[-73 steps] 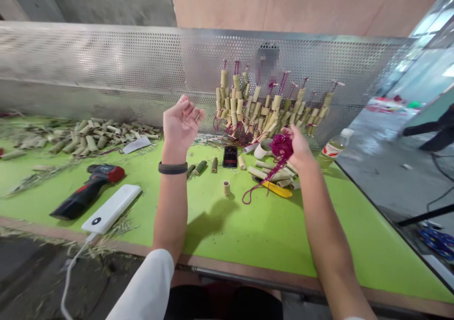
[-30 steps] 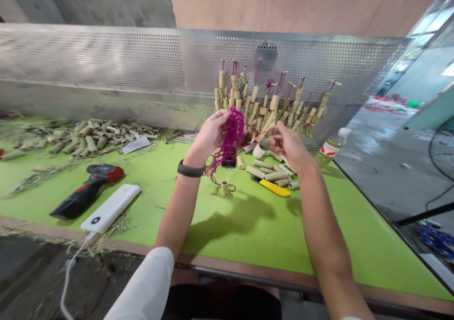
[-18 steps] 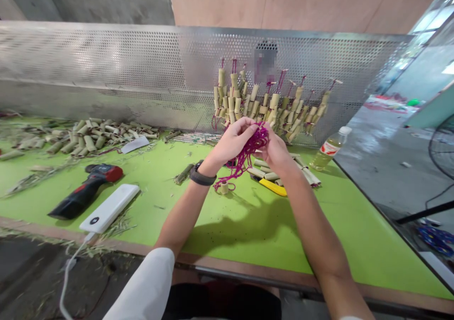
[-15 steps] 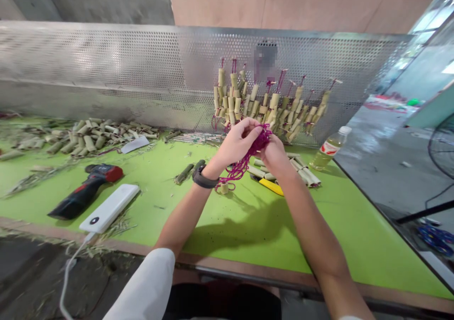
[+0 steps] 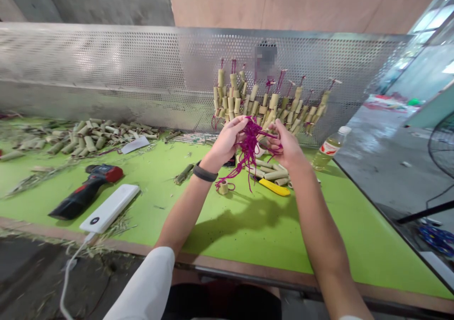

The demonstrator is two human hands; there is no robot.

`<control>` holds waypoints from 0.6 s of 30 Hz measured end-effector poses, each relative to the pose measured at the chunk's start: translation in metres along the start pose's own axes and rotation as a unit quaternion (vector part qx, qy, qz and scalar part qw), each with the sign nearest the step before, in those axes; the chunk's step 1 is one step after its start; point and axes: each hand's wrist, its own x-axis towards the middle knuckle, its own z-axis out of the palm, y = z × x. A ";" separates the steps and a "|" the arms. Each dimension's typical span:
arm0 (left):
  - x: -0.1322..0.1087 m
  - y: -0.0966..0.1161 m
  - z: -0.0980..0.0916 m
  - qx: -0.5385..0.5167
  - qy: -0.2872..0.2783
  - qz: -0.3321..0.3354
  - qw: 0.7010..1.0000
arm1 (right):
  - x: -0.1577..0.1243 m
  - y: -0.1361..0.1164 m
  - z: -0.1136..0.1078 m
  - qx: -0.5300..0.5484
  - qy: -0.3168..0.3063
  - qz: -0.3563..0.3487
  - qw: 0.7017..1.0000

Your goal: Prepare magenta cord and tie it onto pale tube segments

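Note:
A tangled bunch of magenta string (image 5: 250,140) hangs in the air from my left hand (image 5: 229,140), which grips it between thumb and fingers. My right hand (image 5: 285,145) pinches strands drawn out to the right of the bunch. Loose ends dangle toward the table, and some run down to a short bamboo piece (image 5: 223,187) standing on the green surface. Below the hands lies a yellow-handled cutter (image 5: 274,187). Several cut bamboo tubes (image 5: 275,174) are heaped just behind it. A dark device partly shows behind the string.
Strung bamboo pieces (image 5: 234,97) hang on the perforated metal panel (image 5: 142,59). At left are a bamboo pile (image 5: 90,140), a cordless drill (image 5: 87,190) and a white power bank (image 5: 109,208) with a cable. A bottle (image 5: 329,148) stands near the table's right edge.
My hands were close together around the string and have moved apart. The right hand has shifted right, pulling strands out, and the bunch now hangs looser. The cutter and tubes are more exposed.

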 end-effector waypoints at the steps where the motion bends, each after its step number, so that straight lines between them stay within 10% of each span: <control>1: 0.001 0.003 -0.004 -0.013 0.005 -0.007 1.000 | 0.000 -0.002 -0.002 -0.014 -0.002 -0.004 1.000; 10: -0.002 0.039 -0.036 -0.058 0.091 0.028 0.994 | 0.005 -0.017 -0.038 -0.039 0.046 -0.070 0.996; 18: -0.013 0.012 0.008 0.056 -0.073 -0.033 0.995 | 0.005 0.026 0.011 -0.173 0.112 -0.167 0.964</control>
